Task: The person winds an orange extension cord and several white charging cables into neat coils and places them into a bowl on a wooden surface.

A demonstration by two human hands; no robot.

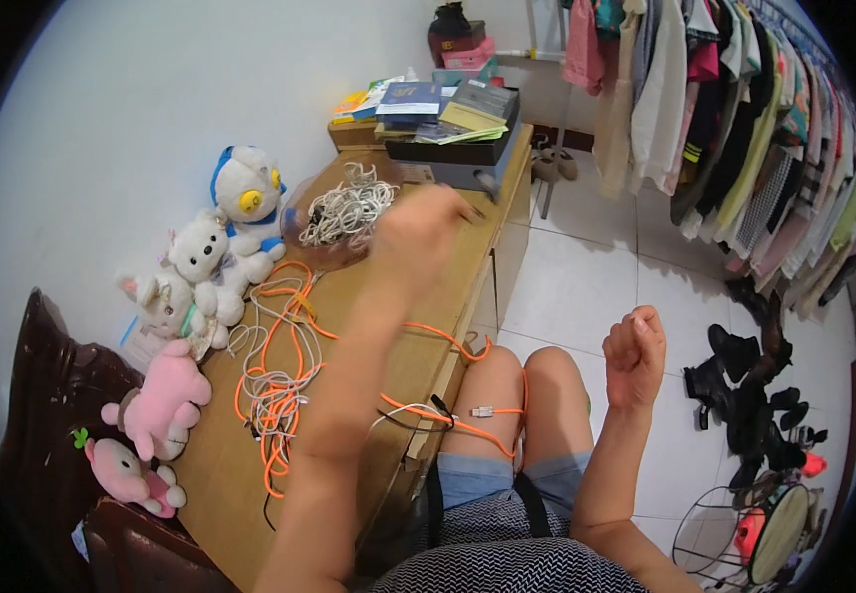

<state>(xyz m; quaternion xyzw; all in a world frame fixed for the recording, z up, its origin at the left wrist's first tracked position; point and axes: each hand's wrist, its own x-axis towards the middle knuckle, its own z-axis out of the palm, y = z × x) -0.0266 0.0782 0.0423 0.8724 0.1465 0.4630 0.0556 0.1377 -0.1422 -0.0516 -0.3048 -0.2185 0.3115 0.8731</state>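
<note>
My left hand (420, 232) is over the far right part of the wooden table, blurred, its fingers curled together. A small dark tip shows at its fingers, and a blurred dark grey object (487, 185) is just beyond; I cannot make out what either is. My right hand (636, 358) is raised in a fist beside my knees, with nothing showing in it. An orange cable (487, 433) runs from the table across my thighs. A white connector (483, 411) lies on my thigh. Orange and white cables (275, 395) lie tangled on the table.
A brownish bowl (321, 255) full of tangled white cables stands near several plush toys (213, 259) along the wall. Booklets top a dark box (460, 163) at the table's far end. Clothes (744, 128) hang at right above shoes (734, 385) and a wire-framed stand (779, 539).
</note>
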